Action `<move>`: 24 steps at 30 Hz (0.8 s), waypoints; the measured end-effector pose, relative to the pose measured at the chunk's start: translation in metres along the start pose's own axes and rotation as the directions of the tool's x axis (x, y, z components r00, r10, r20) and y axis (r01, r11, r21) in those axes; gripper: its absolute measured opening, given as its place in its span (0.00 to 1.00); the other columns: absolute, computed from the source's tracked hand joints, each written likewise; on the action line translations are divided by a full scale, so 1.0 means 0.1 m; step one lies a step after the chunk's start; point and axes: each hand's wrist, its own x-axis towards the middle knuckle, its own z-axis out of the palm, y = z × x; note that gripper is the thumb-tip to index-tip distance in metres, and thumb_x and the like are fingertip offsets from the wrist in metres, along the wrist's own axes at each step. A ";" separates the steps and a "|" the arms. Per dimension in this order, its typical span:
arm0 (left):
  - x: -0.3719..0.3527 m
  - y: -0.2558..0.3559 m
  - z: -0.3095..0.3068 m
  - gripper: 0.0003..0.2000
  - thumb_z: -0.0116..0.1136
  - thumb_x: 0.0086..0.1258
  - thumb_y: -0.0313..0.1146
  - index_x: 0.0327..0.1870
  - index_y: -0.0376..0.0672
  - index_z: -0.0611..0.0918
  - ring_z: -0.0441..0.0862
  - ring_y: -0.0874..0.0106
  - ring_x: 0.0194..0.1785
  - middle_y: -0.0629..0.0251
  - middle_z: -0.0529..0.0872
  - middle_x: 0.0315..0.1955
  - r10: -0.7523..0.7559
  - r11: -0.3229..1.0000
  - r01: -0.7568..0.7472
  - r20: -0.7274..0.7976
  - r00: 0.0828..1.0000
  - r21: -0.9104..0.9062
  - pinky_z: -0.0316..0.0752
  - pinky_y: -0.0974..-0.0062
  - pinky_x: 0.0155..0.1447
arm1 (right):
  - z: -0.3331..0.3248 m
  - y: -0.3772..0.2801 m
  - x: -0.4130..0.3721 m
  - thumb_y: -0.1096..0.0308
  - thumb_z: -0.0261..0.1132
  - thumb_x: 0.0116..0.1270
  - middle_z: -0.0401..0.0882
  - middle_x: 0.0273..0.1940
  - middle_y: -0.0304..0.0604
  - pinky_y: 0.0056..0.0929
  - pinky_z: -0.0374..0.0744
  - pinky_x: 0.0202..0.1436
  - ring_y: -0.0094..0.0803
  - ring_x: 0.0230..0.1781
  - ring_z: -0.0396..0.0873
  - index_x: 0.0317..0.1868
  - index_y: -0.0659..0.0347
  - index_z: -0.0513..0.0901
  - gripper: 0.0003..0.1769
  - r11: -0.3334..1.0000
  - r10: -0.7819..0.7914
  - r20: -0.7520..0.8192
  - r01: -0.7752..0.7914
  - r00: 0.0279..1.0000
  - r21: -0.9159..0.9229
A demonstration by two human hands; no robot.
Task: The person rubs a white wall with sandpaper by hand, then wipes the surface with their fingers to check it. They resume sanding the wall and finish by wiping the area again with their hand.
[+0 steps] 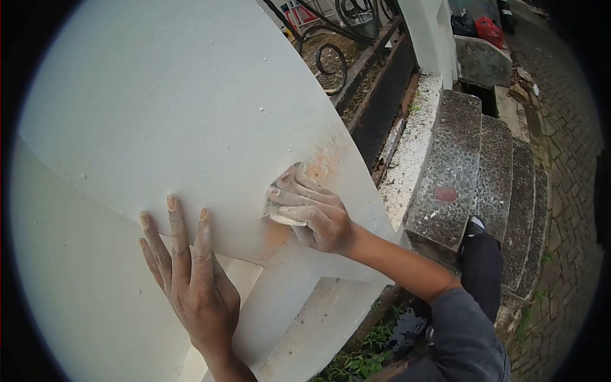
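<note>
My R hand (321, 213) grips the folded sandpaper (280, 198) flat on the white wall (191, 114), btwn the orange patches, long axis unclear; L hand (200, 286), empty, rests apart, lower L, farther off.

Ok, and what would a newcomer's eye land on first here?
Probably the dusty right hand, pressing a folded sheet to the white wall, with orange-brown patches showing around it. Next, the left hand, spread on the wall at lower left, and the red bag at upper right.
</note>
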 end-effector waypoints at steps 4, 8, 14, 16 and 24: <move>0.04 0.00 0.01 0.24 0.48 0.61 0.17 0.58 0.48 0.77 0.51 0.54 0.75 0.62 0.66 0.68 0.009 0.998 -0.010 -0.015 1.000 -0.054 0.53 0.54 0.73 | 0.05 0.03 0.15 0.77 0.59 0.64 0.80 0.50 0.58 0.40 0.80 0.51 0.49 0.56 0.77 0.39 0.65 0.75 0.04 0.954 0.276 -0.268 -0.297 0.923 -0.038; 0.01 -0.04 0.01 0.24 0.49 0.60 0.17 0.58 0.49 0.77 0.51 0.54 0.75 0.64 0.66 0.68 0.013 0.999 -0.014 -0.003 1.000 -0.050 0.54 0.54 0.73 | 0.04 -0.22 -0.02 0.76 0.63 0.59 0.80 0.51 0.52 0.46 0.76 0.60 0.44 0.55 0.78 0.38 0.63 0.81 0.06 0.986 -0.110 0.108 0.095 0.988 0.135; 0.03 -0.01 0.04 0.25 0.51 0.57 0.18 0.57 0.51 0.78 0.49 0.54 0.75 0.66 0.66 0.68 -0.009 0.996 0.008 -0.011 1.000 -0.088 0.53 0.53 0.73 | 0.08 -0.02 0.05 0.70 0.64 0.58 0.82 0.51 0.39 0.53 0.69 0.64 0.47 0.59 0.74 0.43 0.53 0.85 0.12 0.970 0.033 -0.087 -0.053 0.996 -0.239; 0.02 0.00 0.05 0.25 0.54 0.54 0.19 0.55 0.53 0.80 0.49 0.53 0.75 0.68 0.67 0.68 -0.028 0.993 0.026 -0.011 1.000 -0.111 0.52 0.50 0.73 | 0.08 -0.20 0.01 0.70 0.65 0.58 0.82 0.52 0.37 0.56 0.66 0.66 0.48 0.61 0.72 0.44 0.51 0.85 0.12 0.993 0.041 0.042 -0.036 0.998 -0.116; 0.02 0.01 0.06 0.27 0.53 0.51 0.18 0.55 0.53 0.80 0.48 0.53 0.75 0.71 0.67 0.68 -0.027 0.992 0.026 0.000 1.000 -0.121 0.52 0.50 0.73 | 0.07 -0.21 0.05 0.71 0.65 0.56 0.81 0.53 0.42 0.55 0.68 0.63 0.54 0.62 0.70 0.45 0.55 0.85 0.14 0.985 0.055 0.073 -0.042 0.996 -0.167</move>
